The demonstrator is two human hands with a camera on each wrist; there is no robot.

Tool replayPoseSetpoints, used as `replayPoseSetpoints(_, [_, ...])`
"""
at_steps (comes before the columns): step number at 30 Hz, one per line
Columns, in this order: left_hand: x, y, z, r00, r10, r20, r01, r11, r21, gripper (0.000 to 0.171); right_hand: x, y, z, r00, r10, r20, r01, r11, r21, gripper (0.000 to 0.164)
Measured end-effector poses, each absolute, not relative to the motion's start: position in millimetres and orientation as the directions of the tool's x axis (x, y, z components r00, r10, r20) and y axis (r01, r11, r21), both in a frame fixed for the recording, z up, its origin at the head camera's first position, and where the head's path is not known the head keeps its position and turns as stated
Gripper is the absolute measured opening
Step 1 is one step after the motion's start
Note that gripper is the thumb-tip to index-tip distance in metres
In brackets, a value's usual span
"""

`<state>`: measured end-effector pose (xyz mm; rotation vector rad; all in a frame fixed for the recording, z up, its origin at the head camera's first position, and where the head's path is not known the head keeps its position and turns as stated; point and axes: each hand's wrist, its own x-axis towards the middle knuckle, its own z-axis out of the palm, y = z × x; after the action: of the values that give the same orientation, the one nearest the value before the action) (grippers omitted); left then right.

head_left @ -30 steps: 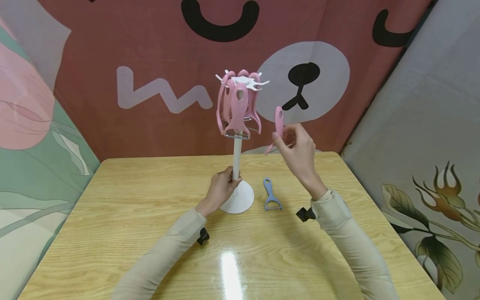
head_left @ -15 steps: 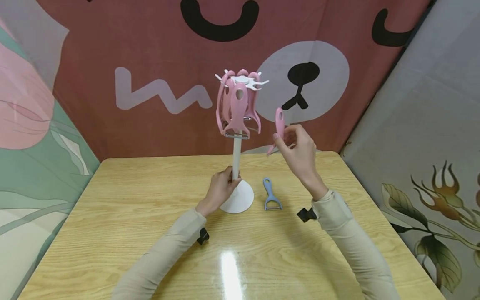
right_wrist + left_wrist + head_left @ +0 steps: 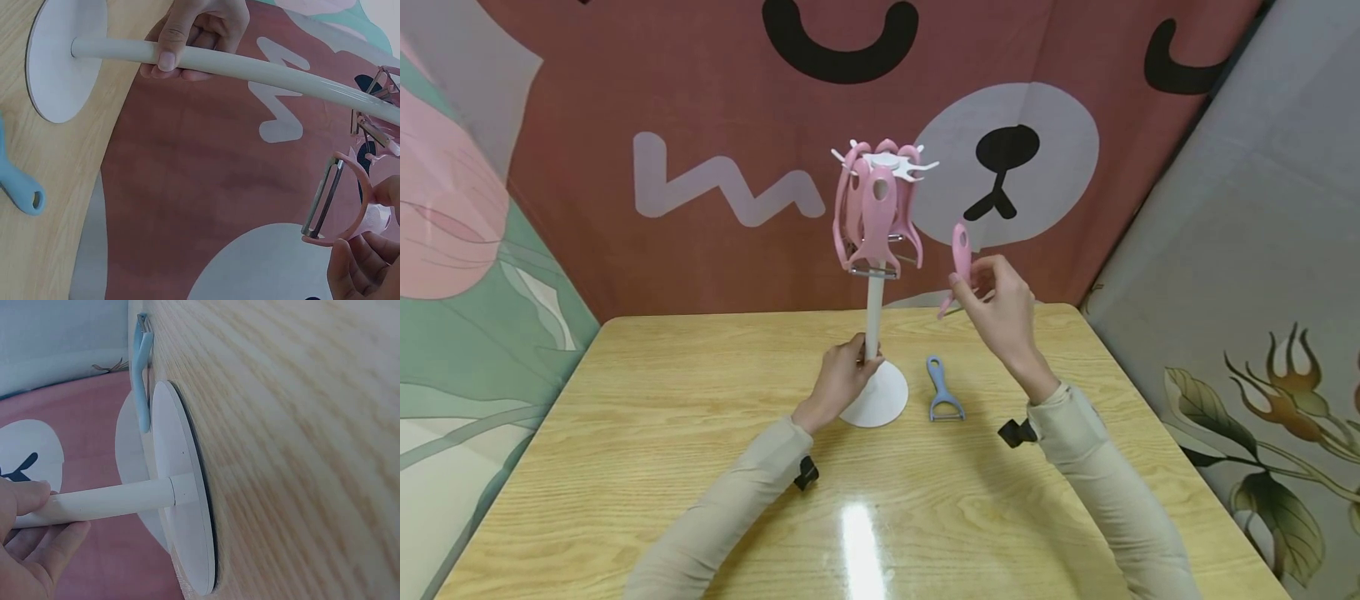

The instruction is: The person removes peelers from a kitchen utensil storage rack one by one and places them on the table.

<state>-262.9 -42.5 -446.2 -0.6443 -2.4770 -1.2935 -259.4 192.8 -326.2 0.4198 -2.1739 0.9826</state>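
Observation:
My left hand point(image 3: 841, 372) grips the white post point(image 3: 119, 501) of an upright stand, just above its round base point(image 3: 880, 398). Several pink peelers point(image 3: 877, 218) hang by their handle holes from the white hooks point(image 3: 917, 169) at the top. To the right of them, my right hand point(image 3: 1000, 304) pinches another pink peeler point(image 3: 961, 250) in the air, apart from the stand. Its handle points up, and its blade end shows in the right wrist view, where the metal blade point(image 3: 325, 199) faces the post. A blue peeler point(image 3: 941, 390) lies on the table, right of the base.
The wooden table point(image 3: 700, 500) carries the stand near its middle. Behind it hangs a red-brown printed cloth point(image 3: 737, 275), with a grey floral cloth point(image 3: 1225, 292) on the right and a green and pink one point(image 3: 497, 333) on the left.
My right hand has lowered slightly, drifting a little to the right with the pink peeler in it. The left hand, the stand and the blue peeler have stayed put.

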Motion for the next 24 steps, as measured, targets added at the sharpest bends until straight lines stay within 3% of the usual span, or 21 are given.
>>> replayPoseSetpoints(24, [-262.3,-41.9,-447.3,-0.866,0.258,0.428,0.499,0.505,0.704,0.012,-259.1,200.3,-333.3,-0.742,-0.051,0.669,-0.495,0.714,-0.495,0.027])
